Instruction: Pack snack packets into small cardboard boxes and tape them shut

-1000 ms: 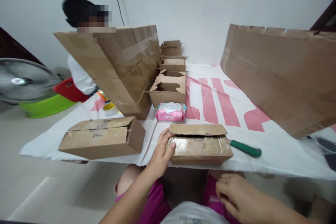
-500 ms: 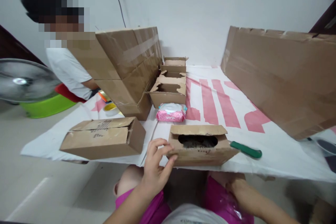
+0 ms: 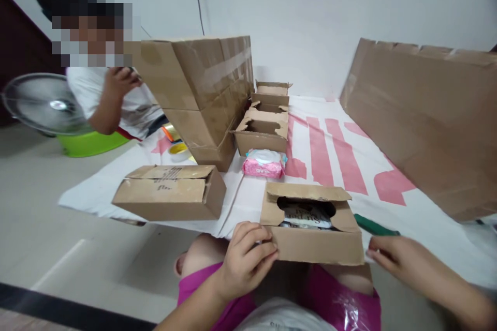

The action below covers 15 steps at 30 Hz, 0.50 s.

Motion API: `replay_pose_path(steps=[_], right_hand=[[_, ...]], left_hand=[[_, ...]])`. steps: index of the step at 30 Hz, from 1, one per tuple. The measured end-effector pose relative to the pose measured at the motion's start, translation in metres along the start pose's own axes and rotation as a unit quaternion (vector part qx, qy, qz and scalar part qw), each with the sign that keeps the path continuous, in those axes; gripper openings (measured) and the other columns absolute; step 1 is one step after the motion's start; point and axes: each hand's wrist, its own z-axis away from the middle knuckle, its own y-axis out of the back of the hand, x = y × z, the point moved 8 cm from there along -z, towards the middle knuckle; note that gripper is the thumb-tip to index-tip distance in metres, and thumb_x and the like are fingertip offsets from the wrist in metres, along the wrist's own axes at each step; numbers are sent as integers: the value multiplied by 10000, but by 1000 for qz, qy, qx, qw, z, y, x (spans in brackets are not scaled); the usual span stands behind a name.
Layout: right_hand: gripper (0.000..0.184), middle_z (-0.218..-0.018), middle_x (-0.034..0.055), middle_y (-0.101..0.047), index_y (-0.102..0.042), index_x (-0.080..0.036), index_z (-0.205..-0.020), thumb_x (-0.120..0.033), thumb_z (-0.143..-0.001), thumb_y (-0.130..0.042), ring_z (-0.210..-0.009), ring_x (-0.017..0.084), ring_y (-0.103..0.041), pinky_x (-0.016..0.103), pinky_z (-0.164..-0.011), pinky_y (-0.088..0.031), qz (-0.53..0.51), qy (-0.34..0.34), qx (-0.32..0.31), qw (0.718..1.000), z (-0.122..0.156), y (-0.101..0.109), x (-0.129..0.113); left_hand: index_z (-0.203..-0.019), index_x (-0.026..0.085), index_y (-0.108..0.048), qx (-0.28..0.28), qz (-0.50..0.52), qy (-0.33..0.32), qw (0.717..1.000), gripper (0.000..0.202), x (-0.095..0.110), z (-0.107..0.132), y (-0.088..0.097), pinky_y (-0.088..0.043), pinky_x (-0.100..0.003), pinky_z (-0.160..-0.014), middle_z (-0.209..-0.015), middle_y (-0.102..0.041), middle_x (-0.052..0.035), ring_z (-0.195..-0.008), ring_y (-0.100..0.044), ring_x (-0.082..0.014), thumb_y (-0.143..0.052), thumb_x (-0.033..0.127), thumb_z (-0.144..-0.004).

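Hands either side of the open box

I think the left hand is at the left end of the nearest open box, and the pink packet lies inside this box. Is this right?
Not quite: the head view shows the pink packet lying on the table, beyond the box. The rest holds.

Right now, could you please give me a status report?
Left grip touching open box, left end. Right grip by its right end. Printed packet visible inside. Green handle just beyond right grip.
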Motion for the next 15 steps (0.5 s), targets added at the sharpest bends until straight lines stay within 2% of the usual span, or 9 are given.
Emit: replay_pose_path(steps=[2, 3, 5, 7, 9, 10, 12, 15], right_hand=[[298, -712, 33, -661, -612, -233, -781, -404, -947, -432, -625, 180, -592, 276, -573, -424, -35, 51, 98, 993, 1, 43, -24], [287, -759, 40, -665, -613, -234, -828, -407, -956, -423, -658, 180, -596, 276, -588, -444, -50, 90, 131, 986, 2, 58, -42], [253, -886, 60, -674, -621, -233, -931, -372, -971, -414, -775, 183, -616, 280, -668, -482, -65, 187, 141, 970, -2, 71, -84], [249, -1041, 80, -664, -632, -230, -1016, -333, -980, -408, -937, 193, -615, 300, -795, -493, -47, 259, 111, 958, -13, 67, -120], [274, -1126, 89, -648, -653, -227, -1038, -330, -987, -403, -1040, 211, -594, 332, -876, -478, -11, 291, 73, 954, -27, 55, -144], [289, -1121, 90, -652, -663, -223, -1027, -346, -988, -405, -1041, 217, -594, 344, -877, -478, 5, 293, 52, 955, -35, 48, -150], [316, -1048, 85, -668, -673, -213, -987, -398, -983, -417, -972, 220, -610, 353, -828, -489, 24, 285, 10, 958, -46, 36, -156], [324, -991, 75, -674, -665, -207, -969, -429, -976, -429, -923, 217, -609, 355, -805, -483, 23, 274, -15, 961, -51, 30, -157]], left_hand=[[-1093, 290, -600, 45, 32, 65, 996, 342, -13, -1, 2, -468, -393, -917, -1133, -576, -77, -1070, -563, -239, -714, 244, -775], [-1199, 293, -543, 58, 59, 110, 990, 505, -24, -1, 1, -437, -439, -984, -1267, -506, -105, -1187, -508, -276, -757, 333, -743], [-1413, 286, -325, 35, 139, 194, 971, 960, -46, 0, -13, -314, -543, -1095, -1482, -292, -164, -1379, -318, -360, -811, 532, -622], [-1507, 265, -49, -36, 240, 247, 938, 1298, -63, 1, -39, -228, -581, -1133, -1551, -155, -211, -1439, -204, -391, -809, 640, -525], [-1496, 239, 155, -95, 325, 275, 900, 1432, -73, 6, -63, -229, -562, -1142, -1549, -163, -246, -1434, -242, -376, -800, 659, -515], [-1478, 229, 219, -107, 355, 285, 884, 1463, -77, 9, -73, -238, -555, -1143, -1544, -179, -255, -1422, -277, -370, -799, 657, -520], [-1462, 223, 261, -106, 380, 299, 869, 1487, -85, 17, -85, -243, -551, -1144, -1548, -187, -254, -1403, -314, -379, -812, 638, -519], [-1499, 224, 152, -90, 348, 323, 875, 1389, -96, 28, -95, -262, -518, -1151, -1566, -180, -229, -1385, -340, -388, -829, 547, -570]])
